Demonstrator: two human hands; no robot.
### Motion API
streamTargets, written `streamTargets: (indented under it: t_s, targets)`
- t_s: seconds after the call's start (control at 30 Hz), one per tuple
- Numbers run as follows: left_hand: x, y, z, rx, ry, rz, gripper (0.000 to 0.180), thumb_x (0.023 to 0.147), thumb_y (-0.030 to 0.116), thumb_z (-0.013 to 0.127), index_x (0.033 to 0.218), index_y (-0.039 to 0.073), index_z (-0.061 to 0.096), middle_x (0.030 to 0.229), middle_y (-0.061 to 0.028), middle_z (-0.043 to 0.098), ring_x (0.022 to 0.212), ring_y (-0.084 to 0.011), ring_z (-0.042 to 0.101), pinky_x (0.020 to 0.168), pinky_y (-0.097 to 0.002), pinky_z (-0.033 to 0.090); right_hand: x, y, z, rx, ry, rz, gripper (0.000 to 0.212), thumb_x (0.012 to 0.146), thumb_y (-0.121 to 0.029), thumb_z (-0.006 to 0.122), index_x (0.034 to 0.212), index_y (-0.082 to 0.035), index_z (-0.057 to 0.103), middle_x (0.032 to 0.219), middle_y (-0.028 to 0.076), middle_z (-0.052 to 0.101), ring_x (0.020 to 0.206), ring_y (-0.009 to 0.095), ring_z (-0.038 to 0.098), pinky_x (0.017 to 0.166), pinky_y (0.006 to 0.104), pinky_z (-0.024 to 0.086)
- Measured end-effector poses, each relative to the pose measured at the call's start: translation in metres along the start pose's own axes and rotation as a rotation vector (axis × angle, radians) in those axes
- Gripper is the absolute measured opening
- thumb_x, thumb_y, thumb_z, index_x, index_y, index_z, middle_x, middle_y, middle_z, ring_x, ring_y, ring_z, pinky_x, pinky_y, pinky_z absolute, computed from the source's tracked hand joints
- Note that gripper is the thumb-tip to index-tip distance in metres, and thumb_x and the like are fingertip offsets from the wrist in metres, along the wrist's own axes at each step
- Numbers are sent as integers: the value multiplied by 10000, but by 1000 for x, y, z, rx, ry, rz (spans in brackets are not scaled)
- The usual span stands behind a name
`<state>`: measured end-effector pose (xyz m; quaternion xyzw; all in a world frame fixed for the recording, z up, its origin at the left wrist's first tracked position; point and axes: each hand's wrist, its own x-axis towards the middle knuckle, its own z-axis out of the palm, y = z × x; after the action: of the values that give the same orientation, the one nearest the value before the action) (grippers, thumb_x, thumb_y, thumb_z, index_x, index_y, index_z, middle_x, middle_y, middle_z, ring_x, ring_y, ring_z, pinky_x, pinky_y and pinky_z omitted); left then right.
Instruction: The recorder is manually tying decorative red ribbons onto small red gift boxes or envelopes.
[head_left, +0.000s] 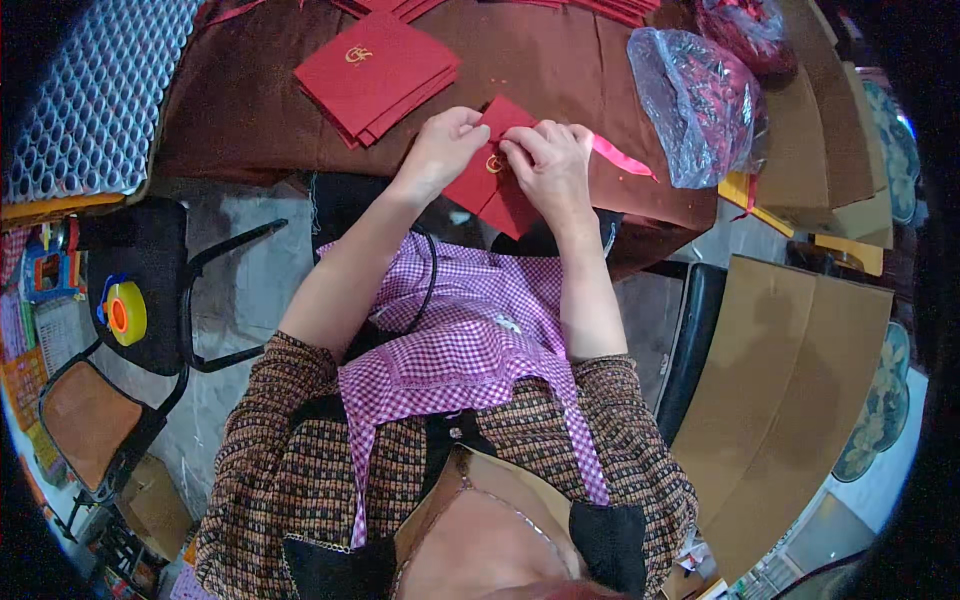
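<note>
A red folded card (pixel 492 205) with a gold emblem lies turned at an angle at the near edge of the brown-covered table. My left hand (pixel 440 152) is closed at its upper left edge, with thumb and fingertips pressed together on the card. Across the card's right side, my right hand (pixel 550 165) is bent over in a pinch. A shiny pink ribbon (pixel 622 158) runs out from beneath my right hand toward the right. The exact spot where these fingertips grip is partly hidden. A stack of matching red cards (pixel 375 75) sits just beyond my left hand.
A clear plastic bag (pixel 695 105) of dark red items stands right of the card, with another red bag (pixel 745 30) behind it. Cardboard boxes (pixel 790 380) fill the right side. At left are a patterned blue-white surface (pixel 95 100) and a chair (pixel 140 260) bearing a tape roll (pixel 126 313).
</note>
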<state>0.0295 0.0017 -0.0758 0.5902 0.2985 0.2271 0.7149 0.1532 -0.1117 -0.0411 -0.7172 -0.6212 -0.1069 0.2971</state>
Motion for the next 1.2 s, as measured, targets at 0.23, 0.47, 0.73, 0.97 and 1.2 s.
streamTargets:
  t_s: [0.23, 0.47, 0.73, 0.97, 1.2]
  targets:
    - [-3, 3, -1, 120, 35, 6, 235, 870, 114, 556, 1026, -60, 576, 895, -108, 647, 812, -125, 601, 718, -263, 478, 1, -11, 7, 11, 53, -32, 201, 719, -204, 702, 894, -137, 630, 875, 38, 559, 892, 219, 519, 835, 403, 340]
    - [-4, 5, -3, 87, -5, 0, 230, 878, 80, 525, 1068, -44, 568, 960, -94, 629, 896, -129, 581, 798, -262, 456, -3, -4, 16, 40, 153, 13, 88, 758, -109, 647, 814, -95, 580, 800, 49, 582, 806, 243, 545, 802, 400, 357]
    - [-3, -3, -5, 27, -54, 32, 282, 866, 31, 497, 1138, -32, 536, 1034, -70, 605, 931, -127, 572, 854, -257, 442, 2, -5, 15, 97, 152, 16, 112, 741, -74, 657, 838, -81, 601, 788, 51, 607, 804, 239, 563, 807, 385, 358]
    - [-2, -9, -8, 95, -16, 30, 371, 835, 86, 561, 1179, -48, 526, 1118, -168, 603, 1075, -222, 565, 910, -305, 436, 3, -7, 22, 118, 174, 58, 99, 738, -80, 667, 815, -82, 606, 781, 48, 614, 802, 235, 567, 815, 382, 357]
    - [-2, -12, -3, 84, -13, 2, 298, 868, 39, 520, 1159, -20, 522, 995, -67, 619, 897, -107, 572, 814, -228, 450, 3, -4, 27, 105, 169, 55, 82, 731, -74, 665, 773, -76, 596, 743, 53, 616, 753, 229, 581, 796, 379, 359]
